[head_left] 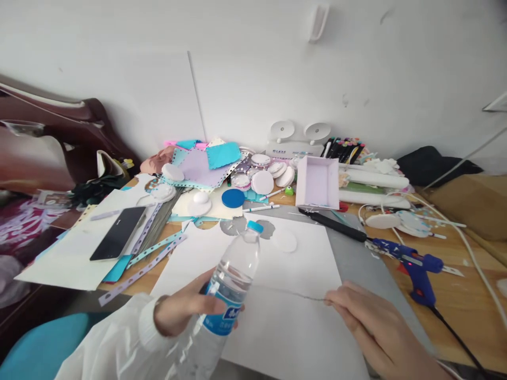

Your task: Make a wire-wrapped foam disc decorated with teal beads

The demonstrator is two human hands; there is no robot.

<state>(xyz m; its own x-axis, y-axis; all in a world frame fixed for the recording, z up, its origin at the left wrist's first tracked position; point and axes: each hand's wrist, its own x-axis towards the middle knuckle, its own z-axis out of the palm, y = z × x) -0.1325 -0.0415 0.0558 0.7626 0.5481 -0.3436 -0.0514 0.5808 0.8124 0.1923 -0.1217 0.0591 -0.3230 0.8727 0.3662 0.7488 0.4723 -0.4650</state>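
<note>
My left hand [190, 306] is wrapped round a clear plastic water bottle [232, 279] with a blue cap and blue label, tilted above a large white sheet [285, 332]. At the right, my right hand [364, 322] pinches the end of a thin dark strand [304, 296]. The strand runs left toward the bottle, and its far end is too faint to make out. On the sheet, past the bottle, lies a white disc [285, 240].
A blue glue gun [415, 264] lies at the right with its cable. Behind the sheet are a pale open box [318, 184], a blue disc [233, 198], white round pieces and markers. A black phone [119, 234] rests on papers at the left.
</note>
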